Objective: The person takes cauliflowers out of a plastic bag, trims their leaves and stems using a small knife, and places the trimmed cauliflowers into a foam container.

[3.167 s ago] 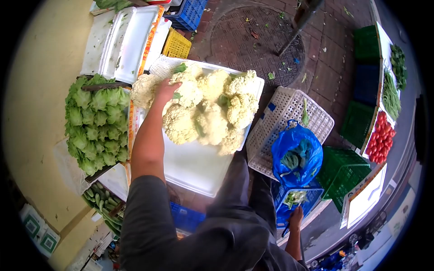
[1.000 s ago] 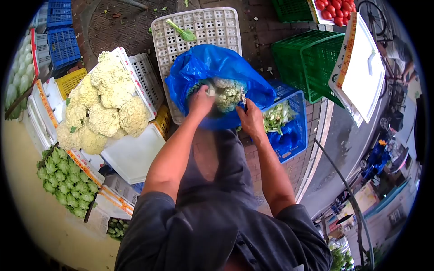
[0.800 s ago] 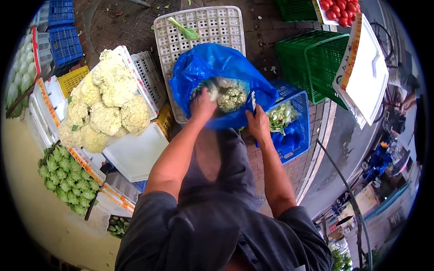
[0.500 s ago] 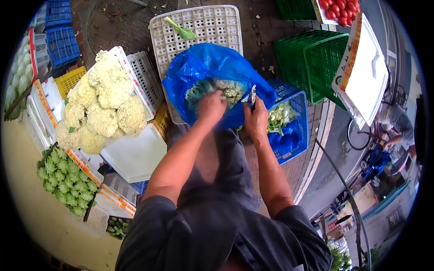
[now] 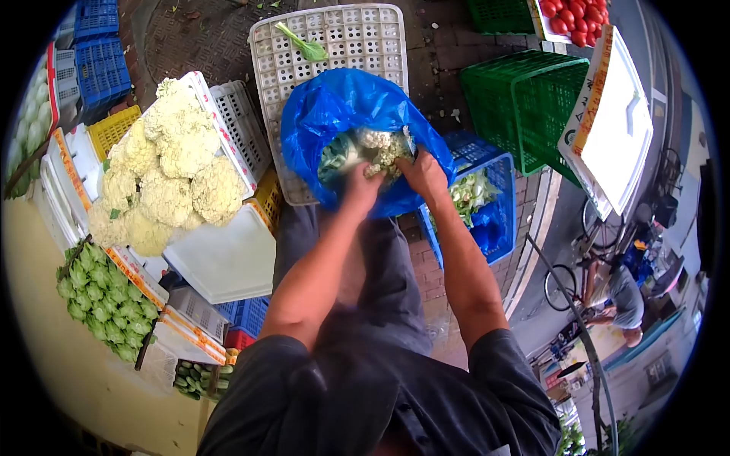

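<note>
An open blue plastic bag (image 5: 334, 99) rests on an upturned white crate, with cauliflower (image 5: 386, 148) and leaves inside. My left hand (image 5: 363, 186) reaches into the bag's mouth, its fingers curled against a cauliflower head. On the bag's right side my right hand (image 5: 426, 176) is closed around what looks like a knife (image 5: 409, 140) with a pale, wrapped handle. Its fingertips are close to the same head. Most of the blade is hidden.
A loose leaf stalk (image 5: 308, 47) lies on the white crate (image 5: 372, 38). Cauliflowers (image 5: 169, 197) are piled to the left. A blue basket (image 5: 498, 163) of leaf trimmings and a green crate (image 5: 525, 99) stand to the right. A cyclist (image 5: 620, 296) is on the road.
My right hand has moved left and slightly up, into the bag's mouth with the knife. My left hand has shifted slightly. The cauliflower shows more plainly. The cyclist has moved along the road.
</note>
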Demonstrator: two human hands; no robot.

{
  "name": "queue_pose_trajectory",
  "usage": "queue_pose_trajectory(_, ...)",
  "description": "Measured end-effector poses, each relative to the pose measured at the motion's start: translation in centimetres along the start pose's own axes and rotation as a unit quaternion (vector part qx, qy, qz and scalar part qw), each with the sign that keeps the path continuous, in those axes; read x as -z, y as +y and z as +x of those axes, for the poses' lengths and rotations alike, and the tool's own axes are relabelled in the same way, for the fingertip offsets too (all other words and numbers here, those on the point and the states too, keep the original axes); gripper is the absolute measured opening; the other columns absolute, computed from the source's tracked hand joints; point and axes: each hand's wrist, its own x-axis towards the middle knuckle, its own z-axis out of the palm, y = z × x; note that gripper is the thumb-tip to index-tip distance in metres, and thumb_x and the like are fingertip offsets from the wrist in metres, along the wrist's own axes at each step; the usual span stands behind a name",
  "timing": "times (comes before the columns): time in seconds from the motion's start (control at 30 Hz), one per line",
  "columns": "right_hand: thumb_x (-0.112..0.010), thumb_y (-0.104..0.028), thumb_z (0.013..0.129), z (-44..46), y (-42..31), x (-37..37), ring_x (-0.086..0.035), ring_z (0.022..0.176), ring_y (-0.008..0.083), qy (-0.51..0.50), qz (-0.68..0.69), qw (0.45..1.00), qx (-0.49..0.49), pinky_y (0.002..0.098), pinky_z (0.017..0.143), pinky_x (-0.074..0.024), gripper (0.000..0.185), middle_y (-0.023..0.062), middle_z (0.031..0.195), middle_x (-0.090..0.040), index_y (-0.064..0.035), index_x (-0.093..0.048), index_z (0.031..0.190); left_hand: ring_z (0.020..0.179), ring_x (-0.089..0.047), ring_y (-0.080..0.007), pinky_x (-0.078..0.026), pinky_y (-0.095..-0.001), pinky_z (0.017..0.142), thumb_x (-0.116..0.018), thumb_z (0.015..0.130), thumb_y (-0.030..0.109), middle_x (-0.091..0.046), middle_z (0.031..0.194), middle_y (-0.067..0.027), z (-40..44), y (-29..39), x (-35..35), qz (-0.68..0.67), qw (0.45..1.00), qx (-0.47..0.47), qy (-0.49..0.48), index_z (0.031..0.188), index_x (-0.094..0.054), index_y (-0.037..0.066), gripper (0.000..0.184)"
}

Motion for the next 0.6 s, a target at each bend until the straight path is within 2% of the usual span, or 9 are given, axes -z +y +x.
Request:
queue_pose_trajectory(0.1, -0.068, -0.037, 0.085, -0.7, 0.2, -0.1, -0.065, 0.104, 0.0487, 0.016, -0.009, 1.000, -0.016, 0.0536, 0.089, -0.0522, 0.055, 0.0332, 0.109, -0.068, 0.0011, -0.061, 0.124, 0.105, -0.067, -0.0302, -0.051, -0.0386, 0.092, -0.080, 0.087, 0.032, -0.069, 0.114, -0.0243, -0.8, -0.3, -0.1, -0.013, 0.998, 0.068, -0.011, 0.125, -0.062, -0.005, 0.056)
queue_pose_trajectory(0.17, -0.067, -0.034, 0.084, -1.8, 1.0, -0.2, -0.066, 0.097, 0.0498, 0.072, -0.009, 0.997, 0.038, 0.0550, 0.085, -0.0524, 0.048, 0.0328, 0.101, -0.069, 0.0027, -0.063, 0.115, 0.101, -0.068, -0.0296, -0.052, -0.0386, 0.090, -0.082, 0.085, 0.033, -0.071, 0.109, -0.0232, -1.7, 0.2, -0.4, -0.009, 0.998, 0.058, -0.017, 0.123, -0.063, -0.005, 0.057)
queue_pose_trajectory(0.23, -0.067, -0.033, 0.083, -2.3, 2.3, 0.1, -0.066, 0.093, 0.0501, 0.049, -0.004, 0.998, 0.046, 0.0547, 0.083, -0.0527, 0.045, 0.0326, 0.096, -0.068, 0.0031, -0.064, 0.110, 0.092, -0.070, -0.0282, -0.054, -0.0387, 0.084, -0.084, 0.082, 0.032, -0.073, 0.100, -0.0209, -3.2, 1.4, -0.5, 0.005, 1.000, 0.028, -0.008, 0.121, -0.064, -0.006, 0.058)
queue_pose_trajectory(0.3, -0.067, -0.030, 0.082, -3.0, 2.4, 1.4, -0.066, 0.090, 0.0504, 0.037, 0.010, 0.997, 0.068, 0.0545, 0.080, -0.0532, 0.041, 0.0333, 0.091, -0.067, 0.0039, -0.064, 0.105, 0.087, -0.069, -0.0213, -0.055, -0.0339, 0.078, -0.083, 0.083, 0.028, -0.073, 0.100, -0.0170, -5.2, 5.8, 0.6, 0.056, 0.998, 0.019, -0.032, 0.123, -0.064, -0.005, 0.055)
queue_pose_trajectory(0.33, -0.067, -0.028, 0.082, -3.8, 1.6, 2.1, -0.066, 0.091, 0.0509, 0.025, 0.021, 0.999, 0.026, 0.0536, 0.080, -0.0525, 0.040, 0.0338, 0.091, -0.067, 0.0047, -0.063, 0.104, 0.084, -0.069, -0.0179, -0.055, -0.0315, 0.075, -0.083, 0.083, 0.025, -0.073, 0.100, -0.0151, -6.5, 8.0, 1.2, 0.083, 0.995, 0.016, -0.047, 0.124, -0.064, -0.005, 0.054)
queue_pose_trajectory(0.37, -0.068, -0.028, 0.082, -4.3, 1.8, 2.4, -0.067, 0.092, 0.0497, -0.002, 0.049, 0.999, 0.011, 0.0521, 0.080, -0.0523, 0.040, 0.0335, 0.092, -0.067, 0.0051, -0.062, 0.104, 0.083, -0.069, -0.0237, -0.055, -0.0348, 0.077, -0.084, 0.080, 0.031, -0.072, 0.096, -0.0184, -7.4, 9.5, 1.6, 0.100, 0.994, 0.005, -0.035, 0.122, -0.065, -0.004, 0.058)
queue_pose_trajectory(0.47, -0.071, -0.027, 0.082, -5.8, 1.7, 2.9, -0.069, 0.092, 0.0430, -0.012, 0.143, 0.989, 0.027, 0.0471, 0.081, -0.0517, 0.042, 0.0305, 0.094, -0.068, 0.0059, -0.061, 0.106, 0.082, -0.068, -0.0289, -0.054, -0.0370, 0.077, -0.085, 0.080, 0.033, -0.071, 0.092, -0.0188, -9.8, 11.8, 3.2, 0.163, 0.982, -0.095, 0.009, 0.119, -0.066, -0.003, 0.057)
queue_pose_trajectory(0.5, -0.070, -0.024, 0.083, -6.3, 1.5, 2.6, -0.069, 0.089, 0.0379, -0.028, 0.170, 0.985, 0.012, 0.0445, 0.082, -0.0520, 0.041, 0.0272, 0.094, -0.068, 0.0051, -0.061, 0.111, 0.084, -0.067, -0.0325, -0.053, -0.0394, 0.077, -0.084, 0.081, 0.035, -0.071, 0.091, -0.0189, -10.5, 12.5, 3.7, 0.147, 0.985, -0.084, 0.015, 0.114, -0.068, -0.001, 0.052)
queue_pose_trajectory(0.6, -0.070, -0.021, 0.084, -8.7, -0.2, 2.2, -0.068, 0.087, 0.0365, -0.002, 0.240, 0.968, 0.068, 0.0429, 0.081, -0.0525, 0.040, 0.0255, 0.092, -0.069, 0.0044, -0.061, 0.113, 0.094, -0.070, -0.0374, -0.054, -0.0417, 0.080, -0.078, 0.088, 0.030, -0.071, 0.100, -0.0232, -11.5, 13.2, 5.4, 0.173, 0.979, -0.093, 0.058, 0.107, -0.068, -0.005, 0.041)
